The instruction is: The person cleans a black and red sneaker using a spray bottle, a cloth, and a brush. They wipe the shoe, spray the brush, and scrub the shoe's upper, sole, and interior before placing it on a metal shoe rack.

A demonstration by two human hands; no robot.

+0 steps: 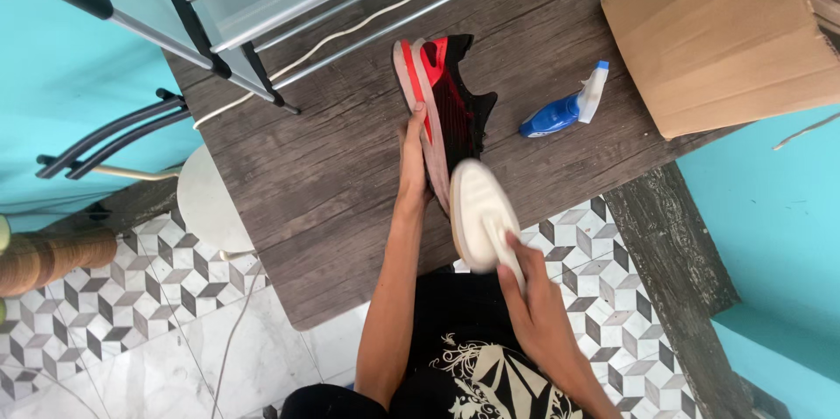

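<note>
Left hand (413, 157) is closed flat against the pale rubber sole of the red-and-black mesh sneaker (442, 104), holding it on edge on the grained wooden table (332, 183). Right hand (534, 296) is wrapped around a blurred, white oval brush (479, 209) at the heel.

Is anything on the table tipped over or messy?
Yes: the blue spray bottle lies on its side on the wooden table, beside the red and black shoe, which stands on its edge. No spill shows.
</note>
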